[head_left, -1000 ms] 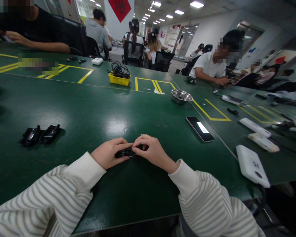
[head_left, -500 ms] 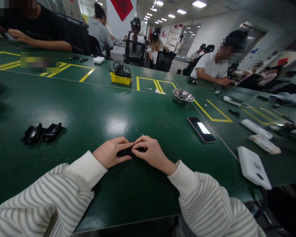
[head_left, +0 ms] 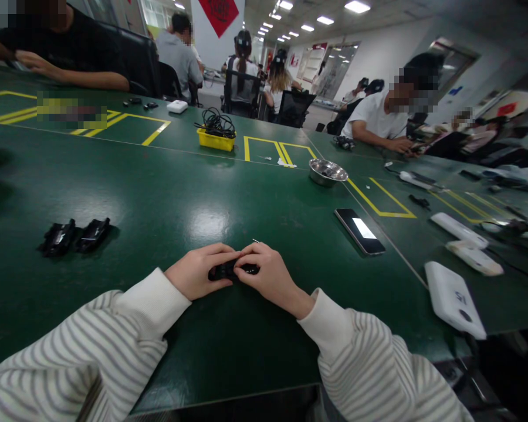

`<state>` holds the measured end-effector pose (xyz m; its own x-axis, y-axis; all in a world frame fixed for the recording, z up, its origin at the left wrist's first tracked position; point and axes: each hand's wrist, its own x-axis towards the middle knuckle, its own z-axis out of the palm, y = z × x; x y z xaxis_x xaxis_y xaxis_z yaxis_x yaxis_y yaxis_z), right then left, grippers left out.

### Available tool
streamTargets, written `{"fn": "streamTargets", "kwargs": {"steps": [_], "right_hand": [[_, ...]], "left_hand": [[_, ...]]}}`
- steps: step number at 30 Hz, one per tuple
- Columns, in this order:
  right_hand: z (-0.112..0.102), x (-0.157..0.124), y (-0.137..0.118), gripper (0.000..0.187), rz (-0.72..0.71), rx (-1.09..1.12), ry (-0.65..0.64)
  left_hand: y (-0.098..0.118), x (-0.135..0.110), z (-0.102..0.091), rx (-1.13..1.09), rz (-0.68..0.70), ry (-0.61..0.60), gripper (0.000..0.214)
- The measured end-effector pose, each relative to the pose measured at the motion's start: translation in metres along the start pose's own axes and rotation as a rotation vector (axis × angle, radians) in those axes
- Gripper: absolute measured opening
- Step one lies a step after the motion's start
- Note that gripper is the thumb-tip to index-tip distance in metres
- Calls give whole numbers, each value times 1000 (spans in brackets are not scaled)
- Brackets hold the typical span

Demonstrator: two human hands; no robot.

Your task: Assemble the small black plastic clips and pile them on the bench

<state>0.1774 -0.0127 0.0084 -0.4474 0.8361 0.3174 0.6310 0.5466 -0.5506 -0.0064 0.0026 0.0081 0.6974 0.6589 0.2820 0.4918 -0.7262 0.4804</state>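
Note:
Close to the table's near edge, my left hand (head_left: 199,271) is closed around a small black plastic part (head_left: 222,271), thumb on the near side and fingers on the far side. My right hand (head_left: 270,271) meets it from the right, thumb and fingertips pinched together over the part. What sits in that pinch is hidden by the fingers. A thin pale tip (head_left: 256,241) pokes out just beyond the right knuckles; its kind cannot be made out. Off to the left lie two black plastic shells (head_left: 92,235), side by side.
A phone (head_left: 359,231) with a lit screen lies right of my hands, a metal bowl (head_left: 328,172) behind it. Farther back is a yellow tray (head_left: 216,140) of black cables. White devices (head_left: 454,299) line the right side. Co-workers sit around the green table (head_left: 158,193).
My right thumb and fingertips have shifted very slightly on the black part, baring a little more of it. My left hand keeps its hold in the same place.

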Motion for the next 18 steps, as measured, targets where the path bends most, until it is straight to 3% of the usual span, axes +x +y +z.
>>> {"fn": "streamTargets", "kwargs": {"steps": [18], "right_hand": [[-3, 0, 0, 7, 38, 21, 25]], "left_hand": [[-8, 0, 4, 90, 203, 89, 24]]}}
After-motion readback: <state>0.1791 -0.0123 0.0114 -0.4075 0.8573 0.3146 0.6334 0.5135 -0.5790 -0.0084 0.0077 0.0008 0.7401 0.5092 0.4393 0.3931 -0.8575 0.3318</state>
